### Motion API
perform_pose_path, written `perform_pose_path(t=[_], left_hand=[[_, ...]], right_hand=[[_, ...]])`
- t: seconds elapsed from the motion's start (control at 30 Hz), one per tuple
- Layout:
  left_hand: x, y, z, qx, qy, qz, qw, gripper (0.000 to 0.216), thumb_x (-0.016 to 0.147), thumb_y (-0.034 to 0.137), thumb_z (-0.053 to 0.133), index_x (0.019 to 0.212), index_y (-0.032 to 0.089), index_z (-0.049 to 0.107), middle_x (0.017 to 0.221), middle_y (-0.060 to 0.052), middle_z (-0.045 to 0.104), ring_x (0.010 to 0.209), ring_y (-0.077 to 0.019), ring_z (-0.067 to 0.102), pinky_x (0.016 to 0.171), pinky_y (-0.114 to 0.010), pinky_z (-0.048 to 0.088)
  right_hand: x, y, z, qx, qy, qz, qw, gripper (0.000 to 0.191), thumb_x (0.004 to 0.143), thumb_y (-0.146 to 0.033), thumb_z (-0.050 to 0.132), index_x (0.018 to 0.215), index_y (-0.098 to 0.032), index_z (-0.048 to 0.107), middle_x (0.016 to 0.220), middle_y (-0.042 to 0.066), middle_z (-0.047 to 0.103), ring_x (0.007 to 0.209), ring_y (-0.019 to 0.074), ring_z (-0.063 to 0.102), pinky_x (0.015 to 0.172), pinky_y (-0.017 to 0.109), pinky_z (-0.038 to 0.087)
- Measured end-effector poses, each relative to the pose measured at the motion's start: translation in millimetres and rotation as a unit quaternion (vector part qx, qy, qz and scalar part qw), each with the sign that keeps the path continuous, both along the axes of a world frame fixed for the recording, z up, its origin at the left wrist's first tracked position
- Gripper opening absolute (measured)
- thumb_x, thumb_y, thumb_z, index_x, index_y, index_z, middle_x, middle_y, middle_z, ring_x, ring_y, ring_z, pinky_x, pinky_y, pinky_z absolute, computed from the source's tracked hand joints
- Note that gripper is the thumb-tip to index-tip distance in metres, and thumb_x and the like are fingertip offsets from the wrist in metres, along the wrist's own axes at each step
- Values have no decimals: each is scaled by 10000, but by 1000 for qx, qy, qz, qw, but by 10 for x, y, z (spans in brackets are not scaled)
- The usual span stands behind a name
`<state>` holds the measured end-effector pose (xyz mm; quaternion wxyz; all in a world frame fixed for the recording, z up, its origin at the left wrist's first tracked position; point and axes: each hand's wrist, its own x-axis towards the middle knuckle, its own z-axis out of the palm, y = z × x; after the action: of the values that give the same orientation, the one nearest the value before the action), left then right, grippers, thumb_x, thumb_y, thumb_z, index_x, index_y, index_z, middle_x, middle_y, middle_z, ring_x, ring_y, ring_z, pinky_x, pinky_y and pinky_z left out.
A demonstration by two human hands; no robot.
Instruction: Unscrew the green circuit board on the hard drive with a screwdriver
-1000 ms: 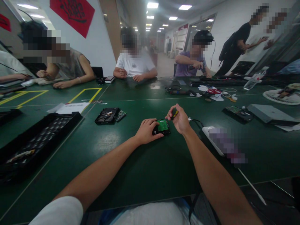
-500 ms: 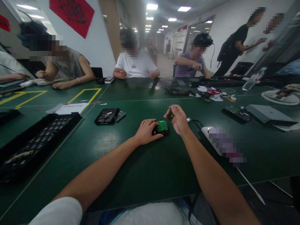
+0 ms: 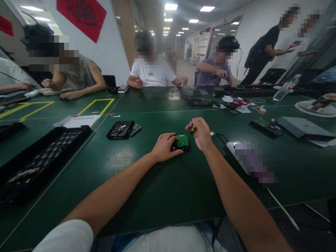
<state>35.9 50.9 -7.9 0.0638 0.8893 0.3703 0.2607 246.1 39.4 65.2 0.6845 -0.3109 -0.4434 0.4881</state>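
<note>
While the left hand (image 3: pixel 164 147) is pressing the drive (image 3: pixel 182 142) onto the worktop (image 3: pixel 157 189), fingers (image 3: pixel 171 135) curled over it, the right hand (image 3: pixel 202 133) is pinching a screwdriver (image 3: pixel 193 128) at its one o'clock; a second drive (image 3: pixel 120 129) is lying at ten o'clock.

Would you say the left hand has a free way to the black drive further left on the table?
Probably yes: only bare table lies between the left hand and that black drive, though the hand now holds the green-board drive.
</note>
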Motion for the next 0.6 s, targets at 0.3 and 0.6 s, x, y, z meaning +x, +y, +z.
perform_pose_path(t=[0.3, 0.6], left_hand=[[-1, -2, 0, 2, 0, 1, 1000, 672, 898, 713, 747, 1362, 239, 644, 1518, -157, 592, 1423, -376, 536, 1210, -588, 389], [4, 0, 2, -8, -3, 1, 1000, 665, 890, 700, 763, 1369, 255, 644, 1525, -148, 588, 1435, -377, 527, 1213, -590, 385]], right_hand=[[-9, -31, 31, 7, -24, 45, 999, 336, 924, -594, 692, 867, -264, 679, 663, -20, 580, 761, 207, 674, 868, 381, 546], [5, -14, 32, -16, -11, 26, 999, 398, 903, -641, 673, 796, -258, 663, 768, -1, 621, 787, 193, 663, 838, 361, 562]])
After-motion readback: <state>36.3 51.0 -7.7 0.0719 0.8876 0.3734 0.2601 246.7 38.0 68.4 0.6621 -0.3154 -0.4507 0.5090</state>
